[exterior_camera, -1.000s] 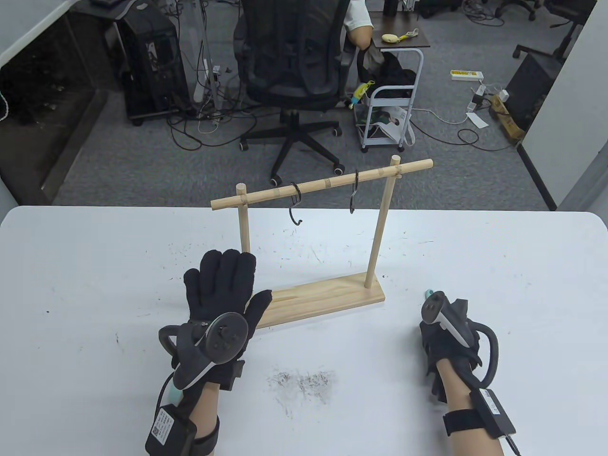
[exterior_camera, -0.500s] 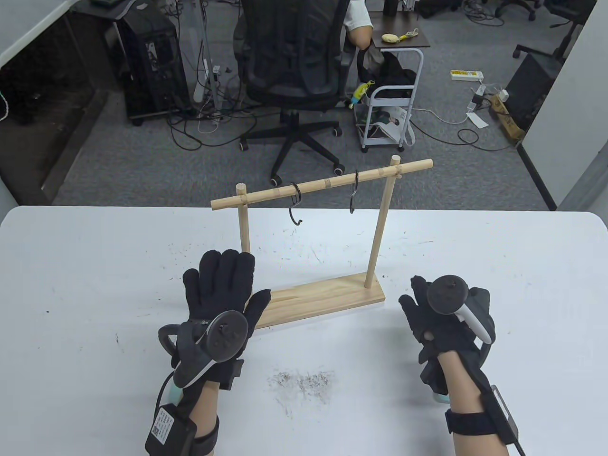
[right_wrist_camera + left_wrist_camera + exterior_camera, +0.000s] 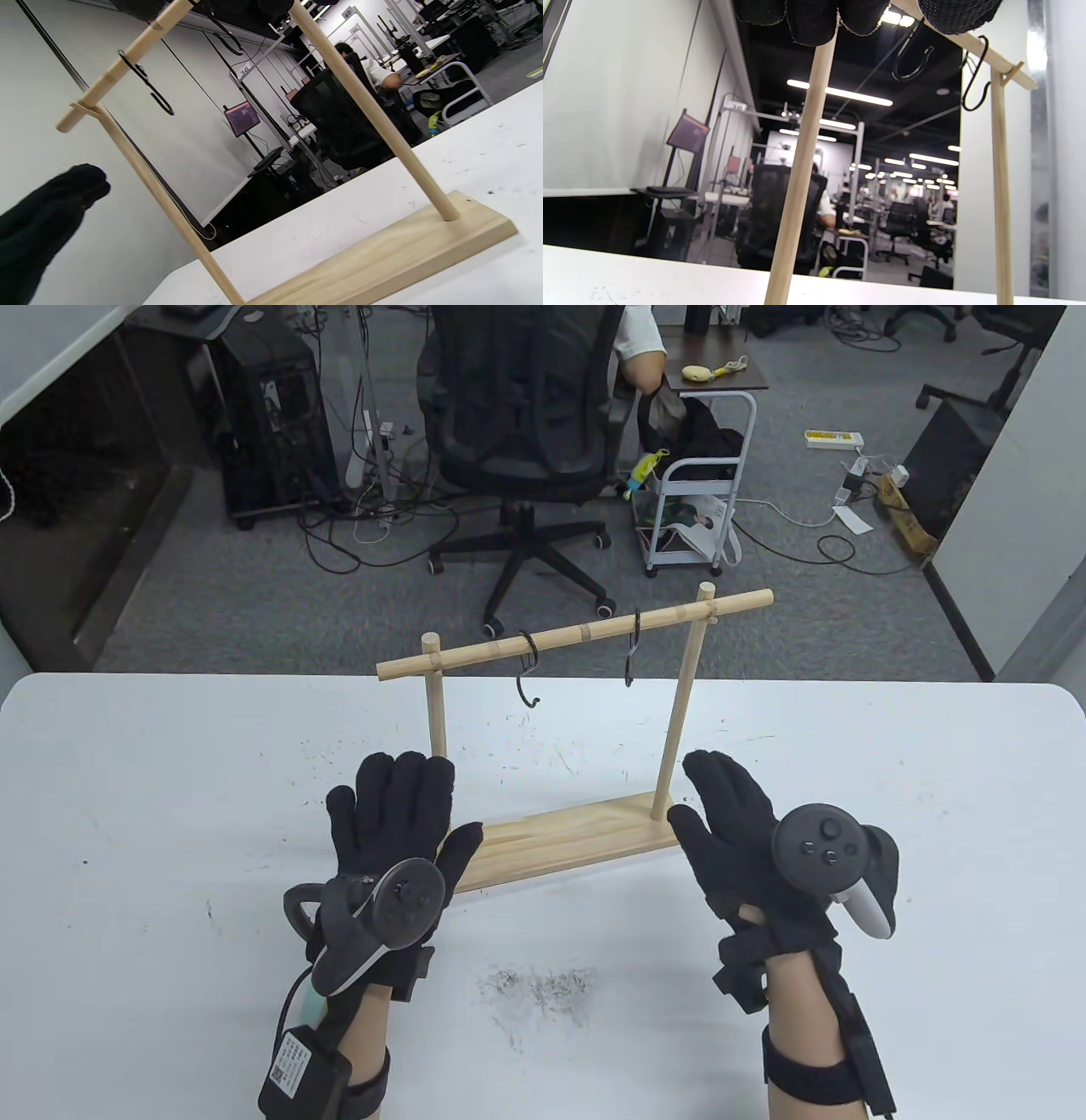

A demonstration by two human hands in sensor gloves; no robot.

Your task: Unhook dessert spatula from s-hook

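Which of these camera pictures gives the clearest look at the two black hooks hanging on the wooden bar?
The left wrist view: both S-hooks, left S-hook and right S-hook, stand out large against the background, both bare. The table view shows them whole but small. The right wrist view shows one hook clearly; the other is partly cut off at the top.

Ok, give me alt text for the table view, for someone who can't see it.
Two black-gloved hands, left hand and right hand, lie open and hold nothing at either end of a wooden rack on a white table. Two black S-hooks hang from its crossbar with nothing on them; no spatula is visible.
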